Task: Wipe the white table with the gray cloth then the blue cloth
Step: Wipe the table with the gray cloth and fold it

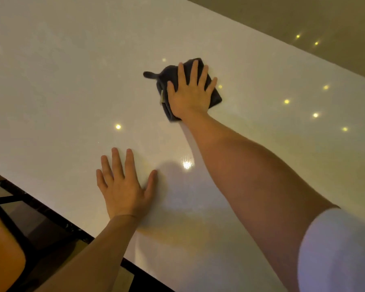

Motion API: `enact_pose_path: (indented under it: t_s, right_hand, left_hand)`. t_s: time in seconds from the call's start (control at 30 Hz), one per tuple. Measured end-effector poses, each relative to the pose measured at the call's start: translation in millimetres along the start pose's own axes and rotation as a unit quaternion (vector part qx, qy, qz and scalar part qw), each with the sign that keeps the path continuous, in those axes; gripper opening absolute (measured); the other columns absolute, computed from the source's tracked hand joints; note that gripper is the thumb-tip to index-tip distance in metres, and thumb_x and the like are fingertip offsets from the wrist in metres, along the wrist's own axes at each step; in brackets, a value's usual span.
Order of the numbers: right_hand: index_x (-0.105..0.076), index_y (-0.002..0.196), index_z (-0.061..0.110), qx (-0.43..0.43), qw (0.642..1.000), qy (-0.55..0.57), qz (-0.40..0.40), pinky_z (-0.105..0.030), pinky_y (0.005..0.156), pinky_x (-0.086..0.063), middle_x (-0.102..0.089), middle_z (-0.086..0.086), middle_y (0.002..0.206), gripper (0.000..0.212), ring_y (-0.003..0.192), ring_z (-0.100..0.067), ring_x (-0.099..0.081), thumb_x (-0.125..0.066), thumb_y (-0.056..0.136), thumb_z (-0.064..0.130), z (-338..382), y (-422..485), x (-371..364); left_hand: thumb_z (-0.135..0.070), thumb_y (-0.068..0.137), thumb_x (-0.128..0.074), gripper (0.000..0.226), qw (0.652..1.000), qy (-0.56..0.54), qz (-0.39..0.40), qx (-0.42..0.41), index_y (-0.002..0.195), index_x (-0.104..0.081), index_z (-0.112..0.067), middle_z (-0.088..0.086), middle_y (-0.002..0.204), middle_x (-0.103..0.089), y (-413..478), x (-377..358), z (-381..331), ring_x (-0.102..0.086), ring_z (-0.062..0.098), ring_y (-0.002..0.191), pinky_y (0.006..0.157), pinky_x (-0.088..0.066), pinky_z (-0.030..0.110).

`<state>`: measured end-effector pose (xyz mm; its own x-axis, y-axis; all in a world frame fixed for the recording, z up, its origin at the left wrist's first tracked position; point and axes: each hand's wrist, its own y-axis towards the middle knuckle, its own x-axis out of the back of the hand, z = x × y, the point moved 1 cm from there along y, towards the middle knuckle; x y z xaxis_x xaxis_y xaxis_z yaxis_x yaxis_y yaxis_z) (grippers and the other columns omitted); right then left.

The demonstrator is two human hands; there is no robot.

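The glossy white table (61, 91) fills most of the view and reflects small ceiling lights. A folded dark gray cloth (216, 96) lies on it near the far edge, with a small loop sticking out to its left. My right hand (190, 91) lies flat on the cloth with fingers spread, pressing it onto the tabletop. My left hand (123, 186) rests palm down on the bare table near the front edge, fingers apart, holding nothing. No blue cloth is in view.
An orange chair seat (2, 256) with a black frame stands below the table's near edge at the lower left. Beyond the table's far edge at the upper right is a shiny beige floor (303, 22).
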<state>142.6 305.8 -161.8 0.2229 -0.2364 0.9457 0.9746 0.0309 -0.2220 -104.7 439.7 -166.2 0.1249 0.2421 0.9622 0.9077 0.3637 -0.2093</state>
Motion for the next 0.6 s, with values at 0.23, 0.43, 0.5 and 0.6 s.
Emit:
enact_pose_path:
  t_s: [0.23, 0.43, 0.5, 0.6]
  right_hand:
    - [-0.030, 0.159, 0.022, 0.022, 0.999, -0.013, -0.048, -0.066, 0.120, -0.015, -0.020, -0.017, 0.168, 0.066, 0.153, -0.044, -0.020, -0.032, 0.101, 0.054, -60.0, -250.2, -45.2]
    - [-0.024, 0.161, 0.024, 0.004, 0.999, -0.015, 0.043, -0.067, 0.121, -0.018, -0.018, -0.016, 0.170, 0.075, 0.154, -0.044, -0.018, -0.041, 0.097, 0.059, -76.5, -381.2, -68.7]
    - [-0.025, 0.160, 0.024, 0.010, 1.000, -0.002, 0.030, -0.067, 0.120, -0.019, -0.023, -0.016, 0.169, 0.074, 0.154, -0.044, -0.020, -0.041, 0.097, 0.060, -73.5, -378.9, -59.3]
    - [-0.018, 0.161, 0.025, -0.005, 0.997, 0.071, 0.039, -0.064, 0.122, -0.021, -0.023, -0.012, 0.169, 0.080, 0.155, -0.040, -0.019, -0.044, 0.095, 0.062, -77.1, -378.6, -41.8]
  left_hand:
    - [-0.080, 0.086, -0.011, 0.090, 1.000, 0.004, 0.010, 0.003, 0.158, 0.000, -0.027, 0.006, 0.169, 0.008, -0.4, 3.3, -1.1, 0.013, 0.032, 0.154, 0.124, 0.005, 0.053]
    - [-0.077, 0.089, -0.014, 0.086, 1.000, 0.014, -0.005, -0.005, 0.158, -0.004, -0.027, 0.007, 0.169, 0.001, -1.9, -0.9, 1.2, 0.008, 0.034, 0.154, 0.124, -0.001, 0.056]
    - [-0.077, 0.088, -0.013, 0.086, 1.000, 0.009, 0.000, -0.009, 0.158, -0.004, -0.027, 0.007, 0.169, 0.001, -3.2, -0.1, 1.5, 0.008, 0.034, 0.154, 0.124, 0.001, 0.055]
    - [-0.076, 0.089, -0.009, 0.087, 1.000, 0.014, 0.015, -0.020, 0.159, 0.000, -0.026, 0.008, 0.169, 0.008, -6.6, 5.1, 1.3, 0.013, 0.034, 0.154, 0.124, 0.004, 0.055]
